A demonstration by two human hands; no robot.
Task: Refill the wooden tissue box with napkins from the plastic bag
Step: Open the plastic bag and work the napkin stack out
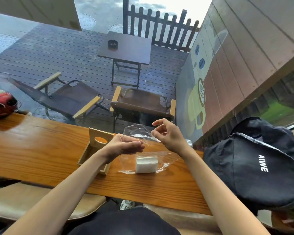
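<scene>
A white stack of napkins [146, 164] lies on the wooden counter [41, 146] inside a clear plastic bag [166, 160]. The bag's upper part rises between my hands. My left hand [126, 145] pinches the bag's edge just above the napkins. My right hand [168, 134] pinches the film a little farther back and to the right. The wooden tissue box [93, 146] lies left of the bag, partly hidden under my left forearm, with its lid and oval slot tilted up at the far end.
A dark backpack [255, 165] sits on the counter's right end. A red helmet [2, 103] rests at the far left. Behind the counter is a window onto a deck with chairs [141, 104] and a table. A cushioned seat [32, 199] is below.
</scene>
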